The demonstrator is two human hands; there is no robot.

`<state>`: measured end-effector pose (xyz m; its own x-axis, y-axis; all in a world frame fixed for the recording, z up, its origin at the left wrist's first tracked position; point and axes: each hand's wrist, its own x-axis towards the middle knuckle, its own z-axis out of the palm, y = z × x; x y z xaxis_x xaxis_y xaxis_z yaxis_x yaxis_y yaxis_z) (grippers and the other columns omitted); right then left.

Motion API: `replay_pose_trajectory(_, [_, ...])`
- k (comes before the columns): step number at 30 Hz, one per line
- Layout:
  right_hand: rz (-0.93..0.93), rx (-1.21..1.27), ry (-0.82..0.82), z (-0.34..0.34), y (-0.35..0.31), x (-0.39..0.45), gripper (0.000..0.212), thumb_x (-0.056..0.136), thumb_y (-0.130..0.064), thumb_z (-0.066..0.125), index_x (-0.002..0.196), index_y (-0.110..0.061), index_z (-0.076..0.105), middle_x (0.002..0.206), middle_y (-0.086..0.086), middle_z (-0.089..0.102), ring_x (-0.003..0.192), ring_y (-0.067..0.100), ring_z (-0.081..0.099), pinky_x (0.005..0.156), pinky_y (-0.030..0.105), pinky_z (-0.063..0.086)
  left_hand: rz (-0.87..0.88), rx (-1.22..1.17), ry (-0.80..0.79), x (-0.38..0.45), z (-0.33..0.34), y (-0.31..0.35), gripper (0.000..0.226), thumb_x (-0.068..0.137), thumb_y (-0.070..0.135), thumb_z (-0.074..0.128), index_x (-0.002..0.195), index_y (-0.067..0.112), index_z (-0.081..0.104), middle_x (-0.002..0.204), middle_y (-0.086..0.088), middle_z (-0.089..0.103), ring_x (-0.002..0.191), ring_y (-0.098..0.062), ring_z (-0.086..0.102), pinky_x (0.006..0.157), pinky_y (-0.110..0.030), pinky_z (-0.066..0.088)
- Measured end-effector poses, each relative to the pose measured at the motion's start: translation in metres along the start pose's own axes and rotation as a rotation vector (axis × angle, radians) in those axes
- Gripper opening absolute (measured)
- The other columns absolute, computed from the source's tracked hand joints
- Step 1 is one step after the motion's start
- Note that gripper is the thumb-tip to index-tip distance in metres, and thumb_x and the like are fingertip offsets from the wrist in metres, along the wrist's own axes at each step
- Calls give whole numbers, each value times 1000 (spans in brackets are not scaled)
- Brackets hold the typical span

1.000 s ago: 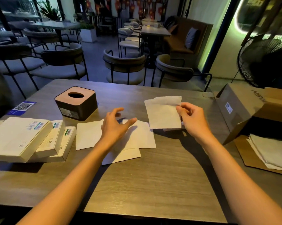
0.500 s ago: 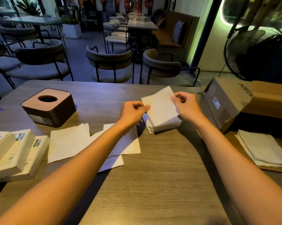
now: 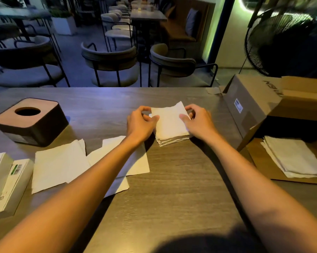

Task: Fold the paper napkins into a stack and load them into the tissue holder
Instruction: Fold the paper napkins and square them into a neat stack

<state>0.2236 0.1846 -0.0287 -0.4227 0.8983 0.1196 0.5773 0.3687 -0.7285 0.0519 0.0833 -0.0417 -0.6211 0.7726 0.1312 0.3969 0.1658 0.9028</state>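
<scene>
A small stack of folded white napkins (image 3: 171, 131) lies on the wooden table (image 3: 172, 189), centre right. My left hand (image 3: 140, 123) pinches the left edge of the top napkin and my right hand (image 3: 197, 120) pinches its right edge, holding it flat on the stack with its far corners slightly raised. Several unfolded napkins (image 3: 62, 161) lie spread on the table to the left, partly under my left forearm. The tissue holder (image 3: 29, 121), a dark square box with a round hole in its light top, stands at the far left.
An open cardboard box (image 3: 263, 99) lies on its side at the right, with a pile of napkins (image 3: 294, 157) on its flap. White packaged boxes (image 3: 6, 181) sit at the left edge. Chairs stand beyond the table's far edge; a black fan stands at the right.
My left hand left the spread napkins and joined the right at the folded napkin. Both hands have lowered that napkin onto the stack.
</scene>
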Motion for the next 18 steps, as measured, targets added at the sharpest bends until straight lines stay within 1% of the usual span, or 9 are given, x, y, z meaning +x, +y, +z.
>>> replay_pose_trajectory(2, [-24, -81, 13, 1, -2, -3, 41, 96, -30, 69, 135, -24, 57, 114, 0, 58, 104, 16, 56, 85, 32, 50, -1, -34, -19, -5, -4, 0, 42, 90, 30, 73, 127, 17, 59, 76, 9, 66, 79, -4, 65, 87, -41, 59])
replay_pose_trajectory(4, [-57, -172, 70, 3, -5, -7, 51, 94, -33, 71, 141, -28, 51, 125, 1, 52, 122, 22, 48, 99, 39, 47, 28, -35, -46, -10, -13, -1, 43, 89, 33, 73, 127, 18, 59, 79, 10, 65, 81, -7, 65, 88, -42, 58])
replay_pose_trajectory(6, [-94, -214, 120, 5, -13, -15, 58, 94, -36, 71, 144, -31, 45, 134, 2, 46, 128, 23, 41, 101, 36, 40, 87, 67, -58, -16, -29, -3, 40, 90, 39, 71, 124, 21, 61, 87, 10, 65, 87, -10, 63, 92, -43, 53])
replay_pose_trajectory(9, [-181, -269, 161, 11, -29, -30, 57, 92, -39, 72, 143, -31, 47, 135, 2, 43, 127, 23, 38, 95, 30, 30, 199, 551, 5, -29, -65, -16, 39, 89, 54, 64, 118, 27, 66, 112, 2, 65, 111, -21, 54, 94, -39, 35])
replay_pose_trajectory(11, [-251, -295, 152, 21, -39, -42, 50, 92, -41, 72, 137, -30, 54, 132, 1, 43, 124, 22, 38, 93, 29, 28, 170, 831, 1, -38, -87, -24, 38, 89, 58, 60, 112, 28, 68, 116, -1, 62, 114, -24, 44, 93, -42, 30])
replay_pose_trajectory(12, [-268, -292, 132, 26, -44, -48, 47, 91, -41, 72, 134, -31, 56, 132, 0, 43, 124, 22, 38, 92, 30, 28, 139, 889, -8, -43, -97, -28, 34, 90, 57, 60, 107, 28, 68, 114, -1, 61, 113, -25, 43, 92, -42, 29])
replay_pose_trajectory(15, [-279, -256, 41, 42, -58, -65, 40, 93, -44, 70, 130, -33, 59, 135, -1, 43, 127, 22, 35, 98, 33, 32, 203, 830, -20, -50, -116, -37, 19, 91, 47, 63, 91, 29, 67, 101, 3, 63, 107, -21, 44, 83, -36, 21])
replay_pose_trajectory(17, [-268, -232, -43, 50, -68, -75, 40, 95, -48, 66, 131, -33, 58, 136, -3, 46, 128, 19, 36, 100, 34, 32, 287, 707, -37, -52, -122, -37, 18, 91, 47, 63, 87, 30, 66, 95, 10, 63, 105, -16, 44, 81, -33, 17])
replay_pose_trajectory(18, [-260, -202, -94, 53, -73, -79, 42, 96, -50, 64, 133, -33, 56, 135, -6, 48, 128, 17, 36, 98, 34, 32, 304, 608, -50, -51, -124, -36, 18, 91, 50, 63, 88, 32, 66, 95, 13, 64, 105, -13, 46, 82, -33, 19])
